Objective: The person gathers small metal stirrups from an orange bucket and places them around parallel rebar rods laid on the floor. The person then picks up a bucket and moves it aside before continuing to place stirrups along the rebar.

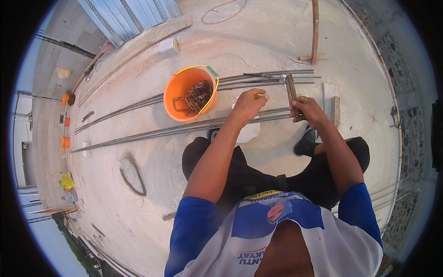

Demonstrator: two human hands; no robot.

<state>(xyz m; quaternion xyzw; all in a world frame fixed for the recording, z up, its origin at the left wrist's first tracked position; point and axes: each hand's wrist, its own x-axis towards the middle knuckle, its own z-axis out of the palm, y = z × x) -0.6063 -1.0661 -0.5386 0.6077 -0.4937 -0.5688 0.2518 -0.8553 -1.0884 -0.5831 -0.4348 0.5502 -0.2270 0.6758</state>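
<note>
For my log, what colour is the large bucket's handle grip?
The grip is green, seen best in the head view.

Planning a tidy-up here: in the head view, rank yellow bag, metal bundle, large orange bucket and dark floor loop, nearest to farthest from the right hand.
1. Metal bundle: gripped in the right hand.
2. Large orange bucket: to the hand's left.
3. Dark floor loop: farther left.
4. Yellow bag: far left.

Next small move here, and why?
Probably bring the left hand across to the slim upright bundle of brownish metal pieces: only the right hand grips it, near its lower end, while the left is apart from it, fingers curled, with nothing clearly visible in them.
</note>
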